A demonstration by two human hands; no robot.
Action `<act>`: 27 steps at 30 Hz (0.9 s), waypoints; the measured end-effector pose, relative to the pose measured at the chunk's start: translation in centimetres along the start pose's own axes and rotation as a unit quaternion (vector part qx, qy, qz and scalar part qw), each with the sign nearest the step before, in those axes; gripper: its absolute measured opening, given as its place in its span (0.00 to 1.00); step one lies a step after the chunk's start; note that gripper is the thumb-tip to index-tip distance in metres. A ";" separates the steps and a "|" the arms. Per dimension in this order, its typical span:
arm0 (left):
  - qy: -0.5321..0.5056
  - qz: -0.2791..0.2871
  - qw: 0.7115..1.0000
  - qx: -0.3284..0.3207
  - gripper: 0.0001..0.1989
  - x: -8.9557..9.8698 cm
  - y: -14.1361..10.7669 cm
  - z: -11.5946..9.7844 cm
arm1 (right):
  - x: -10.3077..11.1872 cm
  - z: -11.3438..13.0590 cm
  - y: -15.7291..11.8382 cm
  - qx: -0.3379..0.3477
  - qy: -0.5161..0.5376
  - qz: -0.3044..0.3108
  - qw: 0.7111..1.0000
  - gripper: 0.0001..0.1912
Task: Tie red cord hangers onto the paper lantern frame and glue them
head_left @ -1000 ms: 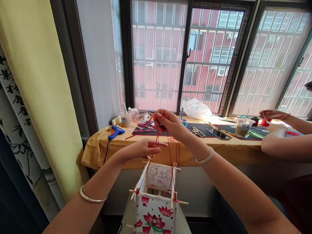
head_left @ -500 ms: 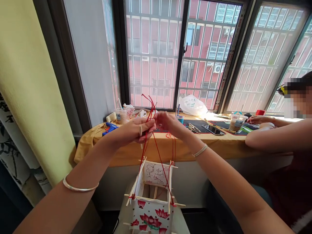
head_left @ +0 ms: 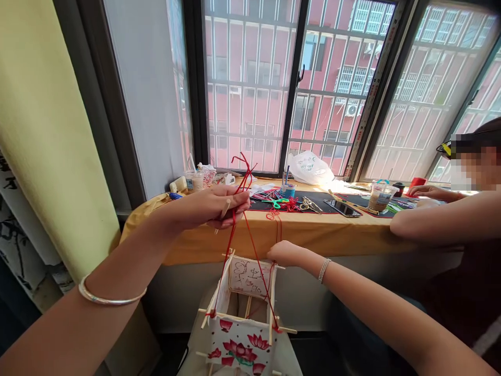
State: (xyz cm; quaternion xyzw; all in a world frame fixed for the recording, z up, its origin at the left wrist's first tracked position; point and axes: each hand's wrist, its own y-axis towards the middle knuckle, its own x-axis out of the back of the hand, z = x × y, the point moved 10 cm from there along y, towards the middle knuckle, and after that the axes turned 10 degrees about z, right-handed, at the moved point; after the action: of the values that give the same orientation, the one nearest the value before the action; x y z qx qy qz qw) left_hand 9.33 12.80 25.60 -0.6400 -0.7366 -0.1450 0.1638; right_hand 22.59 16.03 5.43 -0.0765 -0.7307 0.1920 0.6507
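Painted paper lantern (head_left: 239, 347) on a stick frame, below the surface (head_left: 332, 237) edge, base cut off. Red cord (head_left: 239, 235) knotted at two front corners, loose ends gathered above. Left hand (head_left: 213, 209): fingers pinched closed on the cord. Right hand (head_left: 287, 253): fingers loosely curled by the frame top, nothing visibly held.

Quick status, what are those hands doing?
Left hand gripping red cord. Right hand just above paper lantern with lotus painting. Co-worker's arm off right, apart.

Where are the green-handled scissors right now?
In the head view, the green-handled scissors lie on the black mat on the windowsill, just below the blue pen cup and left of a metal pair of scissors.
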 end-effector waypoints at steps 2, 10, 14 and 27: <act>0.002 0.000 1.000 0.006 0.19 0.1 0.1 -0.1 | 0.7 -0.3 -0.5 0.015 0.040 -0.028 0.999 0.05; 0.022 -0.001 1.000 0.007 0.18 0.5 0.7 -0.8 | 6.7 0.2 -3.5 0.124 0.286 -0.158 0.937 0.07; 0.030 -0.013 0.999 0.002 0.16 1.1 1.1 -0.7 | 12.1 1.3 -6.3 0.174 0.360 -0.224 0.889 0.07; 0.090 -0.118 0.989 -0.009 0.12 2.3 1.4 -1.5 | 22.7 3.7 -14.2 0.197 0.383 -0.402 0.808 0.06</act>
State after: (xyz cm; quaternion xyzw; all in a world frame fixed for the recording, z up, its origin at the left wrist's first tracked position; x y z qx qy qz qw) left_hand 10.48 14.36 27.97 -0.5346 -0.7879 -0.2263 0.2054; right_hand 17.72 10.58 31.50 0.2860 -0.3340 0.0082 0.8981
